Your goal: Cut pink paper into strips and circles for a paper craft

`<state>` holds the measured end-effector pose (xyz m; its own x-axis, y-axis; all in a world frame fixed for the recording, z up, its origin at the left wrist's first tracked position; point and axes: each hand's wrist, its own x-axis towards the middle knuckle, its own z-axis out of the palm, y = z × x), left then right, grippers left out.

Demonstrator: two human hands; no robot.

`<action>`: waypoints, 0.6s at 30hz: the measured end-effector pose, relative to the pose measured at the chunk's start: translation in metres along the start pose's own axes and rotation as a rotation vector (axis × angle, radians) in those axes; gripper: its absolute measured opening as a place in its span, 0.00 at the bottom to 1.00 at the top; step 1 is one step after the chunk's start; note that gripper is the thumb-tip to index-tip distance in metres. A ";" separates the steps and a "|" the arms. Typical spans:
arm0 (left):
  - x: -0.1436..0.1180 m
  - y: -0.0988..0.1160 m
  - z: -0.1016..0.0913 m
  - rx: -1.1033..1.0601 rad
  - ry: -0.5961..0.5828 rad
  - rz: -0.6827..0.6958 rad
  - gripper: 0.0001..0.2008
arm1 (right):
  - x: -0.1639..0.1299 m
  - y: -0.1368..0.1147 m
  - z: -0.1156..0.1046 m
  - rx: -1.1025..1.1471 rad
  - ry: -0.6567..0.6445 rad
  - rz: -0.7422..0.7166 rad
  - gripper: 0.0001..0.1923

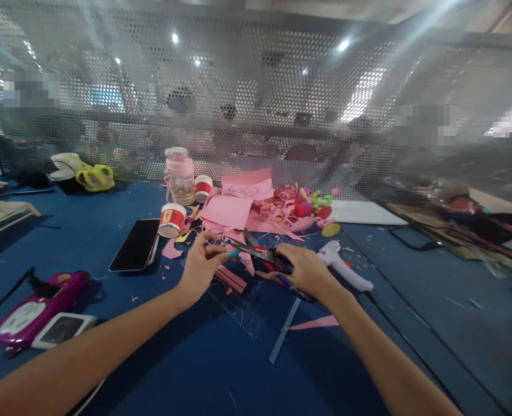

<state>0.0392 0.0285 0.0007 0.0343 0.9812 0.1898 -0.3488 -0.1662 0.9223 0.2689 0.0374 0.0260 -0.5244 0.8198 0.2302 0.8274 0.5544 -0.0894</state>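
My right hand (304,269) is wrapped round the dark handles of a pair of scissors (256,251). The scissor blades are parted and point left, towards my left hand (200,261). Between the pinched fingers of that hand is a small teal piece (233,253), close beside the blades; its exact kind is too small to make out. Below the hands lie dark pink strips (230,278) and a clear ruler (249,318). Sheets of pink paper (226,212), one marked with drawn ovals, lie just beyond the blades among many pink scraps.
A white glue gun (345,267) rests right of my right hand, its cord trailing forward. Left are a phone (135,245), paper cups (171,221), a pink-lidded bottle (180,176) and a purple device (39,312). A perforated metal screen (247,86) stands behind the blue table.
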 end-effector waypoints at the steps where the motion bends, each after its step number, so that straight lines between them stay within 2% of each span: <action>1: 0.000 0.000 0.000 0.005 0.002 0.000 0.18 | 0.000 0.000 0.000 0.003 0.005 -0.005 0.20; 18: 0.000 0.000 0.000 0.016 -0.004 0.008 0.17 | 0.000 -0.002 0.000 0.076 0.019 -0.056 0.23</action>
<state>0.0392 0.0284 0.0007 0.0354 0.9794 0.1987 -0.3341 -0.1758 0.9260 0.2671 0.0364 0.0259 -0.5647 0.7848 0.2554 0.7791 0.6090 -0.1488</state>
